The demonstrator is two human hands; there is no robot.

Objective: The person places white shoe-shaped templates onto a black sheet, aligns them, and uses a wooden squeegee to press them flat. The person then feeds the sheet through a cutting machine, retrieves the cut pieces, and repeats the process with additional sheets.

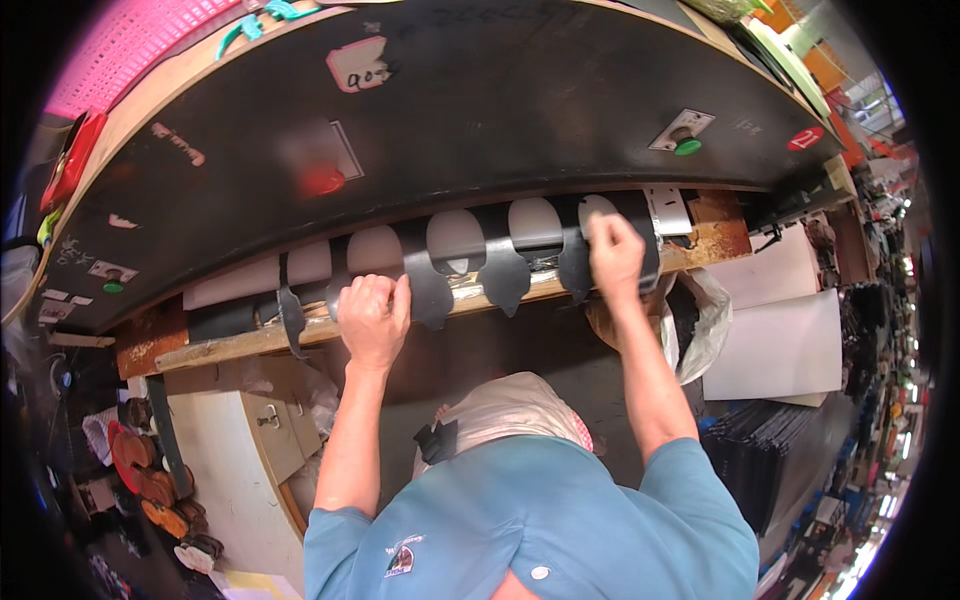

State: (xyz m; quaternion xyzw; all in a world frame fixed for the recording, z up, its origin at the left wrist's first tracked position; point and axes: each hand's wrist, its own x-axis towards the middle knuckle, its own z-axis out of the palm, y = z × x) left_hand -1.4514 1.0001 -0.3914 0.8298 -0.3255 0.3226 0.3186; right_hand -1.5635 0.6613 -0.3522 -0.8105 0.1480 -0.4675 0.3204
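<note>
Our left hand (371,318) and right hand (617,250) curl at scalloped black sheeting (504,282), wooden bench's (225,347) front edge; whether pinching, we can't tell.

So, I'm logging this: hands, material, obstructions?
Left hand, right hand curled at black cut-out sheet, grip unclear. Sheet overlaps wooden edge. Dark panel just beyond.

Both hands curl over a lobed black sheet (507,280), the left hand (373,322) and right hand (615,255) well apart, along a wooden tabletop (722,228) below a black panel (500,110).
</note>
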